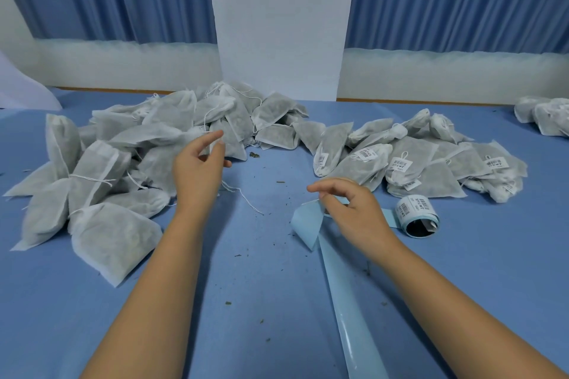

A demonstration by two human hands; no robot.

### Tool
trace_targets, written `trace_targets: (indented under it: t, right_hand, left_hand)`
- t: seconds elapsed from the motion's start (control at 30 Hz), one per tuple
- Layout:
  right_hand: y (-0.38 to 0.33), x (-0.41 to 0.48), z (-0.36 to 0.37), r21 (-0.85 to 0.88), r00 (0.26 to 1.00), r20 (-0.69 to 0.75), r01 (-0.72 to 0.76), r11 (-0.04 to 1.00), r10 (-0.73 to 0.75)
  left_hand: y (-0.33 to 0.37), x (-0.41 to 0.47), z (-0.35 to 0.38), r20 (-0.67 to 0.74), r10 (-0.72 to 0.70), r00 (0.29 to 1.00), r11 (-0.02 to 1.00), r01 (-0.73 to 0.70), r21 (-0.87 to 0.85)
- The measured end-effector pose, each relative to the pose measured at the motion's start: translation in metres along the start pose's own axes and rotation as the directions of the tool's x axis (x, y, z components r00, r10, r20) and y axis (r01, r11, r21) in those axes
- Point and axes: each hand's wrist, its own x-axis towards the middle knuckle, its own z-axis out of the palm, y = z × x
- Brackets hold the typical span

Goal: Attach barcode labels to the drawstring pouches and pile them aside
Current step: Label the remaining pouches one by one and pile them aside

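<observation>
One pale blue backing strip (348,317) runs up from the bottom edge over the blue surface (246,286) to the right hand (351,212), whose fingers curl on its looped end. Just right of that hand lies the label roll (417,215), printed barcodes outward. The left hand (198,166) hovers at centre, thumb and forefinger close; whether they pinch anything I cannot tell. Unlabelled drawstring pouches (101,169), filled with dark loose matter, heap at left; labelled pouches (431,163) pile at right.
</observation>
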Motion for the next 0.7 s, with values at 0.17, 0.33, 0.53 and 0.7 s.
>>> trace_targets:
  t: [0.17,0.33,0.53,0.7]
  right_hand:
    - [-0.003,0.0,-0.001,0.023,0.999,-0.047,0.026,0.999,-0.025]
    - [-0.008,0.0,-0.002,0.107,0.997,-0.073,-0.003,0.994,0.011]
    - [-0.016,0.001,-0.002,0.407,0.988,0.126,-0.129,0.904,0.084]
    - [-0.015,0.0,0.0,0.4,0.994,0.063,-0.108,0.91,0.09]
  left_hand:
    - [0.022,-0.026,0.008,0.147,0.143,0.979,0.99,-0.139,-0.036]
    - [0.032,-0.046,0.02,0.403,0.198,0.893,0.977,-0.212,-0.009]
    - [0.033,-0.062,0.03,0.561,0.304,0.77,0.931,-0.366,-0.002]
    - [0.033,-0.064,0.031,0.585,0.392,0.71,0.863,-0.505,0.034]
